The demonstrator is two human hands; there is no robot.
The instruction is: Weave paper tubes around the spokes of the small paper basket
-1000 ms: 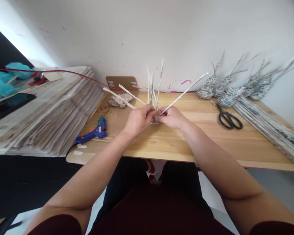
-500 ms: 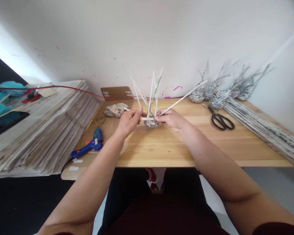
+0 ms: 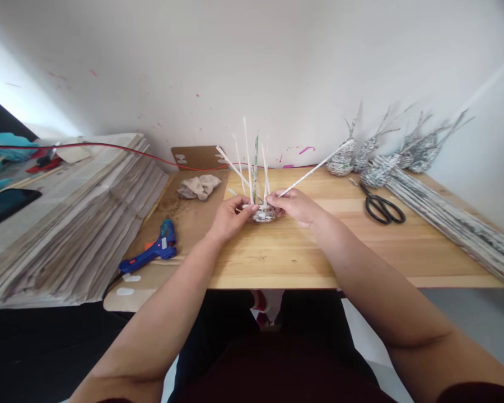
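A small woven paper basket [image 3: 264, 214] sits on the wooden tabletop between my hands, with several rolled paper sticks [image 3: 247, 162] standing up from its rim. My left hand [image 3: 231, 215] pinches the left side of the rim, thumb in front and fingers partly hidden behind. At the right side of the rim, my right hand [image 3: 293, 206] is closed with thumb and fingertips on the weave. A long white paper stick [image 3: 315, 169] slants up to the right from that hand.
A blue glue gun [image 3: 151, 254] and a crumpled cloth [image 3: 199, 187] lie on cardboard at left, beside a tall newspaper stack [image 3: 88, 224]. Black scissors [image 3: 384, 208], woven paper pieces [image 3: 340, 161] and a bundle of paper rolls [image 3: 449, 215] lie at right.
My left hand moved away from the basket to the left, then came back to its rim. The upright sticks have shifted as the basket turned. My right hand stays at the rim.
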